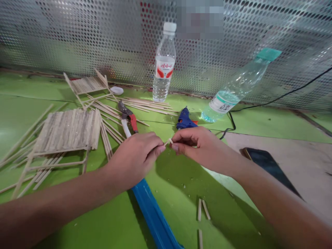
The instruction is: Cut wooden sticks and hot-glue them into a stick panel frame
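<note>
Between my hands, above the green table, is a small pale wooden stick piece [169,140] that makes an angle, bent or of two bits; I cannot tell which. My left hand [137,157] pinches its left end. Its other end sits between the thumb and finger of my right hand [198,145]. Just behind my right hand lies a blue glue gun [185,118]. Pruning shears [129,119] with red and white handles rest beyond my left hand, their handle ends close to it. Below the hands are short cut stick pieces [199,209].
Two small stick-built chair-like frames [68,129] stand at left among loose sticks [147,104]. A clear water bottle [164,65] stands by the perforated metal screen [109,45]; a green-capped bottle [224,100] leans right. A phone [269,167] and a blue plastic strip [155,218] lie nearer.
</note>
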`<state>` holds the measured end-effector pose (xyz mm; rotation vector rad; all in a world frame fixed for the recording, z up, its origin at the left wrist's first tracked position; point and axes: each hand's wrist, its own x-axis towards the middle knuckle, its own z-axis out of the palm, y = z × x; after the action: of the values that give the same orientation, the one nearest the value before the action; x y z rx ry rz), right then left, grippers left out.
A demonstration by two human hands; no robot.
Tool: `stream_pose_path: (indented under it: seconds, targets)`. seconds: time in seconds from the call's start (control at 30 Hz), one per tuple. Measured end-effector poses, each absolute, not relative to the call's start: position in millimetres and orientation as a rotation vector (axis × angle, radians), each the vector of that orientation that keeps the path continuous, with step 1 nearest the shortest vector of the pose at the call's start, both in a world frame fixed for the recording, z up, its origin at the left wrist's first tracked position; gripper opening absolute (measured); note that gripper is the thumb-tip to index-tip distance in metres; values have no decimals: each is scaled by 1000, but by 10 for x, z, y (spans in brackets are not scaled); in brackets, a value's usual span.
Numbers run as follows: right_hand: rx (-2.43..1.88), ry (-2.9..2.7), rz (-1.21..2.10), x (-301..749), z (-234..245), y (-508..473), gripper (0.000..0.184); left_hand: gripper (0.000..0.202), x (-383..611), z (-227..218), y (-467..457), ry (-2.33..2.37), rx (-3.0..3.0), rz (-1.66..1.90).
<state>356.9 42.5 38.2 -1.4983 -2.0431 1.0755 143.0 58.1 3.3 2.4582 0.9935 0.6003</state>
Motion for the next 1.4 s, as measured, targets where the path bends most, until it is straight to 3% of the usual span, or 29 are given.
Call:
stream_pose_path:
  seconds: [1.4]
  targets:
    - [-1608, -2052, 950, 3600, 354, 442, 16, 26, 1430, 27, 568, 1035, 2464, 568]
